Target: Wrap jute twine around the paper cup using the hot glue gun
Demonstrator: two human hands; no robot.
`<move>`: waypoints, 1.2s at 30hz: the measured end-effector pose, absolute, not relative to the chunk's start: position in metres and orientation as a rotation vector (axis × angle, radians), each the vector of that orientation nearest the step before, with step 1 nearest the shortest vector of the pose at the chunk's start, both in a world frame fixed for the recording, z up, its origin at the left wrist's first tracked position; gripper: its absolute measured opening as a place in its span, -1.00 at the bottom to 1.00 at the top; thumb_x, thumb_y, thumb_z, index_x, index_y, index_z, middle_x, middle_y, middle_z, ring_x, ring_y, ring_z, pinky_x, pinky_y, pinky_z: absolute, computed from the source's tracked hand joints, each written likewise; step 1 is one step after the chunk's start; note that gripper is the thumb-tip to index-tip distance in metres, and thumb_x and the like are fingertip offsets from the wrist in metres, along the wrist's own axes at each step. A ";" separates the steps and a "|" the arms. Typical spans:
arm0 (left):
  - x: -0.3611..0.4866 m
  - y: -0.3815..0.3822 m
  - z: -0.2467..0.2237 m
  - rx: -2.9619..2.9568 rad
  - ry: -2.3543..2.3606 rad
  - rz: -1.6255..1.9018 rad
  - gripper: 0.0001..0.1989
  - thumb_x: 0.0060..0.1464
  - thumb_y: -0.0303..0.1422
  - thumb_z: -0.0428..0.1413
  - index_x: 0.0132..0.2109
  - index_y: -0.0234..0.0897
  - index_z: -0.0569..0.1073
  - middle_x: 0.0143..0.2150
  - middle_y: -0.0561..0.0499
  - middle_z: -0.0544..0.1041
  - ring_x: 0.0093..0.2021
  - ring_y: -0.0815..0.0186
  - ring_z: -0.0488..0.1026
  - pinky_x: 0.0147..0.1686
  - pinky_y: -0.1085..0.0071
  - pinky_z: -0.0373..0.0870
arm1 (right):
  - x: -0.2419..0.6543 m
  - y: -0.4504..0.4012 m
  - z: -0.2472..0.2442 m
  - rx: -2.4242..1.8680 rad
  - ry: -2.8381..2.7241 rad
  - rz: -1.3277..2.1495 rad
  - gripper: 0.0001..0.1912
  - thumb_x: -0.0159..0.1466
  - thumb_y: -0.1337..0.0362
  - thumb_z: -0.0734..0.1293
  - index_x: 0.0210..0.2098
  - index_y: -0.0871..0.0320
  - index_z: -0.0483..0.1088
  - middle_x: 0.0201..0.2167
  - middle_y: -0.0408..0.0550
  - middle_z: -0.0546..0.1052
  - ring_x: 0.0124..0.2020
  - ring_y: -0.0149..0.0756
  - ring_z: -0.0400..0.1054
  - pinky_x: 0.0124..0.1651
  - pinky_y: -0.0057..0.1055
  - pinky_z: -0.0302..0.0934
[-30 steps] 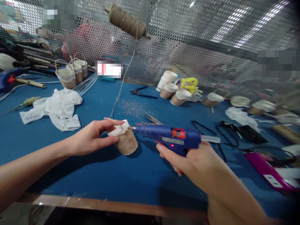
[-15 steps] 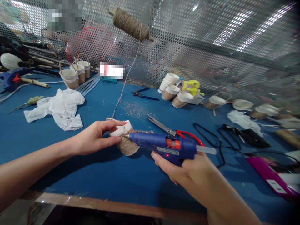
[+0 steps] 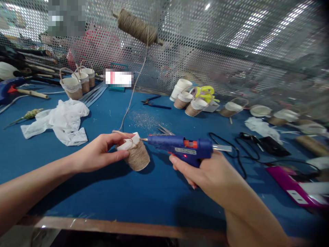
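My left hand (image 3: pixel 106 151) is closed on the rim of a small white cup (image 3: pixel 138 154), whose side is wrapped in brown twine. The cup is tilted, its base toward the lower right. From its rim a strand of twine (image 3: pixel 131 103) runs up to a spool (image 3: pixel 137 27) on the mesh. Wrapped round the handle of a blue glue gun (image 3: pixel 180 145) is my right hand (image 3: pixel 203 171). The gun's nozzle points left, close to the cup's upper right edge; whether it touches is hard to tell. A clear glue stick (image 3: pixel 222 148) sticks out of its back.
Scissors (image 3: pixel 166 130) lie behind the glue gun, mostly hidden. Farther back are pliers (image 3: pixel 156 102) and several twine-wrapped cups (image 3: pixel 196 108). White lace (image 3: pixel 66 118) lies at left. Cables and a purple power strip (image 3: pixel 290 190) occupy the right. A perforated metal screen (image 3: pixel 195 51) stands behind.
The glue gun's nozzle has drawn back from the front of the cup to its right edge, baring more of the twine wrapping. My left hand keeps its hold, and the view has shifted slightly.
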State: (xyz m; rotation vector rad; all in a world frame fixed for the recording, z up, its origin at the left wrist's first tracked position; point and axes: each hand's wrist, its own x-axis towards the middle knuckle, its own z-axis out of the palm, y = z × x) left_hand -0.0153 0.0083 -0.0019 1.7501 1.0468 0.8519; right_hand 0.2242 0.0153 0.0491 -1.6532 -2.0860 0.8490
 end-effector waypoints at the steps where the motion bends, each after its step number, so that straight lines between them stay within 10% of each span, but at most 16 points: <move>1: -0.015 0.008 -0.002 1.750 1.046 0.849 -0.72 0.07 -0.35 0.04 -0.05 -0.25 0.42 0.15 -0.08 0.35 0.07 0.16 0.35 0.03 0.24 0.30 | 0.224 0.016 0.049 -1.635 -2.088 0.867 -0.69 0.09 0.12 0.26 -0.71 0.09 0.19 -0.86 -0.25 0.26 -0.80 -0.43 0.19 -0.69 -0.50 0.16; 14: -0.015 0.009 -0.002 1.763 1.053 0.853 -0.70 0.05 -0.31 0.06 -0.06 -0.32 0.42 0.11 -0.15 0.38 0.06 0.13 0.35 0.04 0.23 0.28 | 0.235 0.047 0.046 -1.428 -1.842 1.177 -0.75 0.15 0.13 0.26 -0.56 0.15 0.29 -0.80 -0.30 0.22 -0.72 -0.47 0.14 -0.57 -0.49 0.13; 26: -0.014 0.012 -0.010 1.789 1.083 0.856 -0.65 0.03 -0.31 0.04 -0.06 -0.42 0.39 0.06 -0.23 0.39 0.00 0.12 0.37 -0.05 0.25 0.31 | 0.239 0.148 0.010 -2.026 -1.737 0.725 -0.68 0.26 0.20 0.23 -0.03 0.20 0.28 -0.07 0.02 0.38 -0.17 -0.26 0.34 -0.17 -0.20 0.28; 32: -0.014 0.014 -0.012 1.825 1.088 0.882 -0.67 0.02 -0.32 0.05 -0.07 -0.37 0.41 0.01 -0.19 0.42 -0.03 0.15 0.38 -0.07 0.27 0.30 | 0.213 0.131 0.023 -1.915 -1.926 0.432 -0.73 0.24 0.25 0.25 -0.10 0.25 0.32 -0.06 0.08 0.37 -0.12 -0.23 0.30 -0.10 -0.21 0.21; 36: -0.014 0.012 -0.010 1.793 1.060 0.909 -0.72 0.01 -0.34 0.06 -0.11 -0.37 0.43 -0.06 -0.17 0.46 -0.08 0.17 0.40 -0.09 0.27 0.32 | 0.176 0.075 0.049 -1.518 -2.205 0.511 -0.70 0.17 0.05 0.27 -0.32 0.18 0.39 -0.41 -0.10 0.47 -0.38 -0.38 0.33 -0.32 -0.44 0.20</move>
